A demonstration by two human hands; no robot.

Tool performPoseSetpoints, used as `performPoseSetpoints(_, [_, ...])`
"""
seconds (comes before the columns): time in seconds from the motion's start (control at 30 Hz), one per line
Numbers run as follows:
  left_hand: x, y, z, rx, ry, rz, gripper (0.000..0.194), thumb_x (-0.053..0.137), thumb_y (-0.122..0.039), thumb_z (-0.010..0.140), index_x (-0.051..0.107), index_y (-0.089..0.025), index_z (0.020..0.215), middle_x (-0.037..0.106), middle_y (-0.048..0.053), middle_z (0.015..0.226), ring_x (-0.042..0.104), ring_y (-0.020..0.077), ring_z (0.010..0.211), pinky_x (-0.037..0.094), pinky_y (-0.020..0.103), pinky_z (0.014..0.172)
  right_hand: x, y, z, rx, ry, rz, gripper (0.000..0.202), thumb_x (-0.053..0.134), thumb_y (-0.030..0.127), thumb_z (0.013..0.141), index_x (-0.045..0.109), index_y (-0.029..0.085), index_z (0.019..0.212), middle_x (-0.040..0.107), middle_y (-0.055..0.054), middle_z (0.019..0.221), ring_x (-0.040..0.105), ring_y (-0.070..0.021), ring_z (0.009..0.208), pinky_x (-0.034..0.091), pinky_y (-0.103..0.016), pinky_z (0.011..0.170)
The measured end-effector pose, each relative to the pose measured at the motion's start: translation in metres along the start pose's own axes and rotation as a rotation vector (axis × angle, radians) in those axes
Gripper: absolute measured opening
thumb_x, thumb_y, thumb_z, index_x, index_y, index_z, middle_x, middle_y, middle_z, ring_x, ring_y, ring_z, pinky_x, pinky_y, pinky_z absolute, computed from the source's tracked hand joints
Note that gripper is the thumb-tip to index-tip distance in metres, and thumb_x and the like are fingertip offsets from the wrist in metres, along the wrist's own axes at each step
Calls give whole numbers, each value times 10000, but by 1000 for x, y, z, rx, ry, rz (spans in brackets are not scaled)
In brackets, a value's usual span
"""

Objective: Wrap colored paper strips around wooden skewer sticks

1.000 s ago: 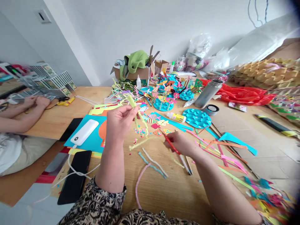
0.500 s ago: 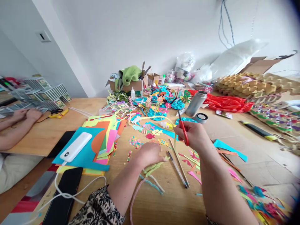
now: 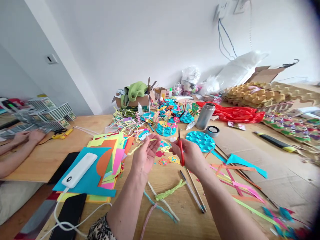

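Observation:
My right hand [image 3: 191, 154] is closed round red-handled scissors [image 3: 181, 151], their blades pointing up and away. A pale yellow fuzzy strand [image 3: 135, 149] curves from the left, across my left hand [image 3: 147, 151], toward my right fingertips. My left hand is palm up, fingers extended and apart from the thumb, with the strand lying loosely across it. Below my hands, a light green twisted strand [image 3: 170, 191] rests on the table, crossing white, blue and pink strands [image 3: 149, 216]. Paper fish [image 3: 163, 161] lie just beyond my hands.
A pen [image 3: 191, 190] and a thin stick [image 3: 196, 190] lie near my right forearm. Coloured paper [image 3: 100, 175] bears a white power bank [image 3: 79, 170]. Behind stand a metal flask [image 3: 205, 116] and blue egg-tray pieces [image 3: 200, 141]. Another person's hands [image 3: 30, 136] are at far left.
My left hand has left the green strand, risen and turned palm up under the yellow strand. My right hand, still holding the scissors, has come left and lower. The view has shifted slightly.

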State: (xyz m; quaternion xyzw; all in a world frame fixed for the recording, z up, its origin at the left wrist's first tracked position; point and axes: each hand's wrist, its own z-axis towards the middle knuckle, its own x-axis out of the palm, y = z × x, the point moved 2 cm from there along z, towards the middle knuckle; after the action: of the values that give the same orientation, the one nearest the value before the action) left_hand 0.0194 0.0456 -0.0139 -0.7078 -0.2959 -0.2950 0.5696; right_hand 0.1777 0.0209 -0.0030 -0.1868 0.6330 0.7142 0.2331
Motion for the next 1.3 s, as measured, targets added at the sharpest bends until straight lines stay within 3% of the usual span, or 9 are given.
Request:
performPoseSetpoints(0.17, [3, -4, -5, 47, 75, -26, 133, 622, -175, 826, 692, -96, 908, 735, 98, 868, 698, 150, 790, 562, 234, 744, 12, -4, 2, 116, 134, 618, 358, 637, 497, 766, 613, 142, 810, 721, -100, 711, 663, -197, 617, 502, -300, 608])
performPoseSetpoints(0.27, [4, 0, -11, -45, 192, 61, 154, 672, -198, 788, 689, -103, 908, 737, 92, 809, 693, 149, 697, 558, 231, 662, 16, -10, 6, 152, 11, 859, 335, 687, 466, 729, 621, 139, 763, 695, -72, 647, 647, -185, 579, 501, -305, 608])
performPoseSetpoints(0.4, [5, 12, -15, -231, 332, 223, 210, 730, -255, 738, 675, -109, 878, 732, 100, 747, 668, 148, 578, 502, 208, 518, 13, -16, 10, 138, -111, 989, 224, 710, 350, 712, 637, 144, 756, 664, -43, 629, 599, -159, 573, 461, -283, 585])
performPoseSetpoints(0.47, [3, 14, -13, -269, 320, 246, 215, 730, -267, 739, 673, -105, 868, 733, 116, 758, 663, 143, 564, 469, 186, 475, 8, -15, 11, 105, -142, 991, 172, 699, 308, 715, 639, 149, 746, 644, -29, 623, 562, -141, 562, 436, -273, 572])
performPoseSetpoints(0.63, [-5, 2, -1, -110, 61, 104, 72, 701, -172, 754, 664, -113, 737, 723, 74, 750, 593, 56, 507, 409, 116, 414, -5, -7, 9, 13, -201, 827, 238, 634, 288, 742, 558, 178, 545, 530, -5, 515, 490, -132, 540, 401, -276, 571])
performPoseSetpoints(0.73, [-8, -6, 1, -78, 80, 75, 33, 690, -133, 741, 673, -121, 767, 726, 75, 798, 606, 65, 551, 426, 119, 427, -7, -4, 8, -5, -181, 740, 234, 612, 308, 756, 549, 188, 566, 544, -9, 525, 502, -141, 555, 412, -284, 607])
performPoseSetpoints(0.87, [-8, -9, -1, -114, 122, 91, 148, 689, -159, 733, 694, -114, 874, 729, 106, 853, 625, 88, 588, 438, 137, 436, -6, -4, 8, 38, -172, 614, 212, 607, 343, 764, 560, 189, 626, 561, -5, 515, 487, -137, 524, 400, -272, 566])
performPoseSetpoints(1.07, [-6, -11, -4, -78, 125, 181, 194, 781, -196, 637, 719, -106, 797, 658, 24, 652, 548, 58, 508, 418, 147, 447, -3, 2, 2, 43, 57, 463, 301, 606, 411, 766, 507, 193, 583, 527, 26, 471, 424, -105, 456, 327, -239, 474])
performPoseSetpoints(1.3, [-7, -12, -5, 25, 149, 320, 167, 800, -229, 609, 730, -123, 718, 642, 21, 695, 500, 50, 532, 390, 169, 485, 4, 1, -3, -22, 290, 450, 299, 587, 336, 773, 474, 182, 542, 448, 59, 423, 354, -79, 415, 270, -228, 456])
